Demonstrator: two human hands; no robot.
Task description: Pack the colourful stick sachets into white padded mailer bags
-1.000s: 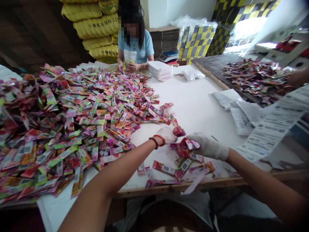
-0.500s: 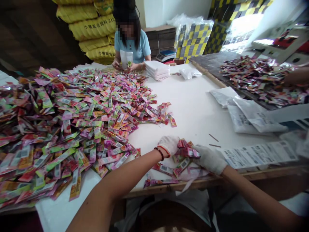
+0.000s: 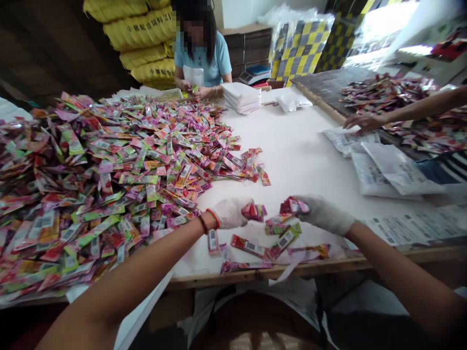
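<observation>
My left hand (image 3: 230, 213), in a white glove, is closed around a few small printed sachets (image 3: 255, 212) in red and purple. Facing it, my gloved right hand (image 3: 326, 213) grips another bunch of sachets (image 3: 294, 205). A gap separates the two bunches above the white tabletop (image 3: 284, 160). Under and between my hands lie several loose sachets (image 3: 249, 246) near the table's front edge. To the left spreads a big heap of the same kind of sachets (image 3: 120, 180), in pink, green, orange and purple.
Labelled white bags (image 3: 394, 170) lie at right, where another person's hand (image 3: 367, 121) reaches in beside a second sachet pile (image 3: 430, 109). Printed label sheets (image 3: 404, 226) lie near the front edge. Across the table sits a person (image 3: 202, 58) by stacked white bags (image 3: 241, 97).
My hands have moved apart, the left one leftward, each with sachets in it. At right, another person's hand has come over the white bags.
</observation>
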